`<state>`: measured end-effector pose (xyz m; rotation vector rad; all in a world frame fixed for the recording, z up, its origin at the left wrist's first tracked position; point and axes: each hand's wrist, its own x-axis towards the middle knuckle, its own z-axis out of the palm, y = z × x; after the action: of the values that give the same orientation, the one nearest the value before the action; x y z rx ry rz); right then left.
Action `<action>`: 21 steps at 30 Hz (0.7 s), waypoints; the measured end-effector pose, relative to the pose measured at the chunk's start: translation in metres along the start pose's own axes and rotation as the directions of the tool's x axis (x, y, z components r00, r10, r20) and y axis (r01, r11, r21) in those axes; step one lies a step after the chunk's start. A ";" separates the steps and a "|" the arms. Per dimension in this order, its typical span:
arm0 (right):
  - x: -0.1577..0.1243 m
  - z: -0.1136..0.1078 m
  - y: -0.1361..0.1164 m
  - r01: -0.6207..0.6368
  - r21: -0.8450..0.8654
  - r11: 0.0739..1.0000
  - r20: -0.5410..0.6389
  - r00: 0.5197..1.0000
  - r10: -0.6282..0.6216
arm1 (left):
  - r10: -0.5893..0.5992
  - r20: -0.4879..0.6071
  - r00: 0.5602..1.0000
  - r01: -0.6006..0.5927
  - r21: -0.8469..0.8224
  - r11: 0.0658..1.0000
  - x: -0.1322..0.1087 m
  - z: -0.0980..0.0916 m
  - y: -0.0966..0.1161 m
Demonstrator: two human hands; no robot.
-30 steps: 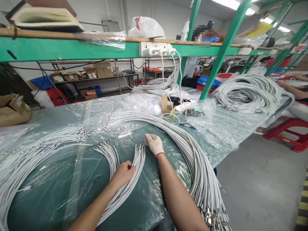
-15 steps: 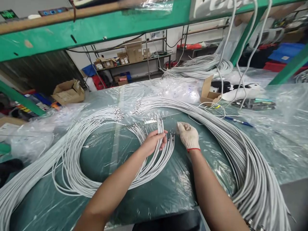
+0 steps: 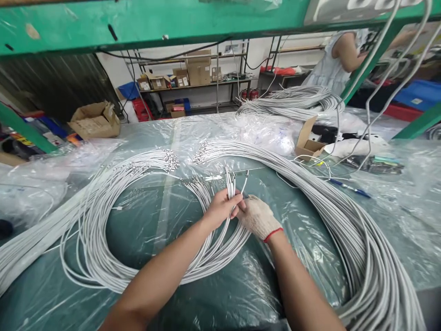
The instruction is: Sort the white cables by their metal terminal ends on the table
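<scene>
My bare left hand (image 3: 223, 205) is closed around a few white cables (image 3: 230, 184), whose metal-tipped ends stick up above the fingers. Right beside it, my right hand (image 3: 259, 216), in a pale knitted glove with a red cuff, grips one more white cable (image 3: 245, 180) near its tip. The two hands touch or nearly touch. These cables belong to a looped coil of white cables (image 3: 103, 257) lying on the plastic-covered table. Some of the coil's tipped ends (image 3: 196, 183) fan out left of my left hand. The gloved fingertips are partly hidden.
A thick bundle of white cables (image 3: 320, 202) curves along the right side. Further back lie another cable coil (image 3: 292, 101), an open small carton (image 3: 310, 142) and a blue pen (image 3: 351, 187). A green beam (image 3: 155, 27) crosses overhead. Another person (image 3: 339, 62) stands at the back right.
My gloved right hand has moved left and down, up against my left hand, and now has a cable end in its fingers. The camera view has shifted slightly.
</scene>
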<state>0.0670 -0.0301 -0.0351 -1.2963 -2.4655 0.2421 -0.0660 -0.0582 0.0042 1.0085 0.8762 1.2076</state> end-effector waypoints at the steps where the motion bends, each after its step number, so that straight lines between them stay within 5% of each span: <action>1: -0.002 -0.004 0.002 -0.019 -0.041 0.999 0.038 0.999 0.020 | 0.010 -0.011 1.000 -0.009 0.013 1.000 0.001 0.000 -0.001; 5: -0.004 -0.021 0.010 -0.115 -0.020 0.993 0.085 0.990 0.117 | 0.028 -0.041 0.999 -0.025 0.058 0.998 0.005 -0.002 -0.005; 8: 0.002 -0.035 0.014 -0.180 0.280 0.943 0.040 0.984 0.176 | 0.034 -0.048 0.998 -0.030 0.076 0.997 0.006 -0.004 -0.007; 12: 0.022 -0.059 0.010 -0.145 0.807 0.573 -0.048 0.950 0.308 | 0.035 0.002 0.999 -0.035 0.045 0.998 0.006 -0.006 -0.005; 15: 0.034 -0.066 0.005 -0.070 0.940 0.335 -0.035 0.954 0.299 | 0.051 -0.004 0.999 -0.051 0.004 0.999 0.006 -0.008 -0.001; 21: 0.036 -0.045 0.006 0.028 0.983 0.180 -0.089 0.935 0.344 | 0.049 -0.034 0.998 -0.049 -0.006 0.999 0.006 -0.010 -0.001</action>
<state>0.0695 0.0031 0.0123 -0.8078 -1.2564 1.3421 -0.0740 -0.0508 -0.0001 1.0117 0.8774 1.2712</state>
